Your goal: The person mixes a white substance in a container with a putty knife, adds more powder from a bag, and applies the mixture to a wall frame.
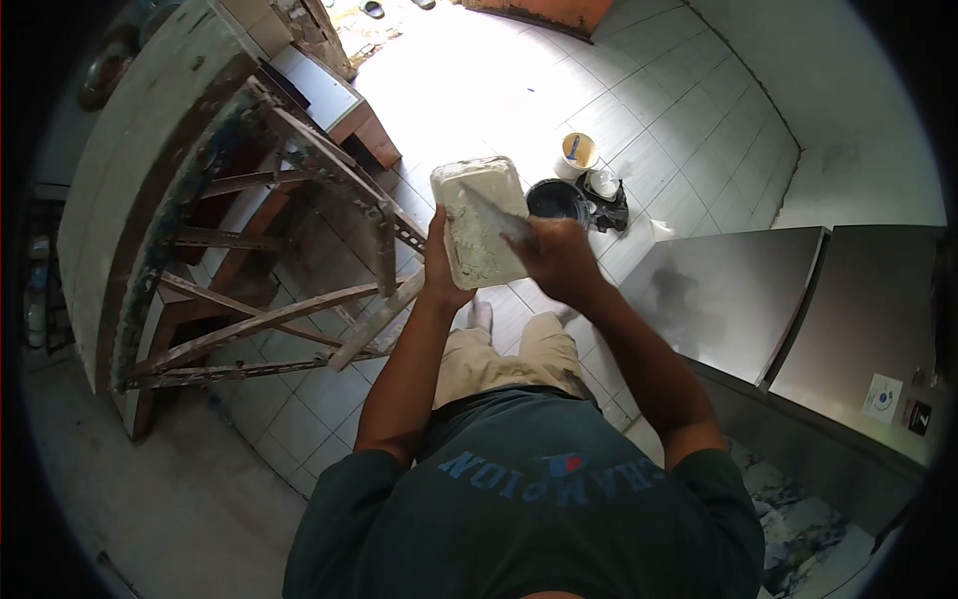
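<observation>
Left hand (439, 265) grips a plaster-filled tray (482, 222); right hand (559, 260) clenches a putty knife (491, 212) scraping it. Tilting the tray could spill plaster onto the floor tiles (649, 120) below the hands.

Pale blue capital letters run across the chest of the person's dark green T-shirt (529, 499), near the bottom of the view — seen upside down from the head camera, they appear to read "CHAMPION", with a small red-and-blue mark among them. On the steel appliance door (868, 329) at right sit a white sticker (882, 397) with a round blue emblem and, just beside it, a small black label (919, 417) — the print on both is too small to read. Nothing else carries legible writing.
</observation>
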